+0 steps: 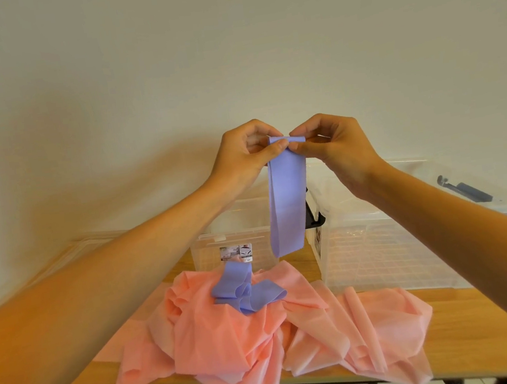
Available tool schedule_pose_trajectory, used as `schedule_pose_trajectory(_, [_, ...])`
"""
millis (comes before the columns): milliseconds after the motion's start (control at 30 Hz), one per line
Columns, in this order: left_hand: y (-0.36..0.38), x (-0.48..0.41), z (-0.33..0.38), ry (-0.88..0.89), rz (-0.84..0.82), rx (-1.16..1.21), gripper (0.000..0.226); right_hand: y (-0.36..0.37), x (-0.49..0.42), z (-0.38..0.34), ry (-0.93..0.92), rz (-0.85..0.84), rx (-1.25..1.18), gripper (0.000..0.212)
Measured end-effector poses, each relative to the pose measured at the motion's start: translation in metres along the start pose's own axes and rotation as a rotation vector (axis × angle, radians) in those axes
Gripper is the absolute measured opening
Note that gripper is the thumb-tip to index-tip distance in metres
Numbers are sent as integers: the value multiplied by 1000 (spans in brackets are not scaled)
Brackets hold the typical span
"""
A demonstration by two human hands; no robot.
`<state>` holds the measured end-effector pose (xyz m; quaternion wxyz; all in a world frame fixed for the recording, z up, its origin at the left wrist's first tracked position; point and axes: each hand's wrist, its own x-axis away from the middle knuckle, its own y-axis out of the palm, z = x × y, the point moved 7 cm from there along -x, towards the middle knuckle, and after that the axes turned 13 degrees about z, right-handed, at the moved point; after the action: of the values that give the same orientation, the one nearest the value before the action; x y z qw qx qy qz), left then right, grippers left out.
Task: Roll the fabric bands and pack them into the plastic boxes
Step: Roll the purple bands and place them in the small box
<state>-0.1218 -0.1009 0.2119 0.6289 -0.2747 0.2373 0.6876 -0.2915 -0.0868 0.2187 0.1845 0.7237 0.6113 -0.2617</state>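
A purple fabric band [286, 200] hangs in the air above the table, its top end folded over into a small roll. My left hand [246, 154] pinches the left side of that roll and my right hand [332, 143] pinches the right side. The band's lower part drops down and lies crumpled on a heap of pink fabric bands [263, 334]. Behind stand two clear plastic boxes: a smaller one [208, 248] at the centre and a larger one [379, 240] to the right.
The wooden table [473, 324] carries everything; its front edge runs below the pink heap. A clear lid [71, 252] lies at the back left. A dark tool [465, 188] lies on a clear surface at the far right. A plain wall stands behind.
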Motion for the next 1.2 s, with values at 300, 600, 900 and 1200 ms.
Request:
schedule_pose_trajectory(300, [0, -1, 7, 23, -15, 24, 18, 0, -3, 0, 31, 1, -47, 11])
schedule_pose_trajectory(600, [0, -1, -1, -48, -29, 62, 13, -3, -3, -1, 12, 30, -21, 20])
schedule_pose_trajectory(900, [-3, -1, 1, -45, -22, 81, 17, -1, -2, 0, 22, 22, -67, 20])
schedule_pose_trajectory(1200, [-2, 0, -4, -109, -38, 66, 11, -2, 0, -4, -3, 41, -71, 19])
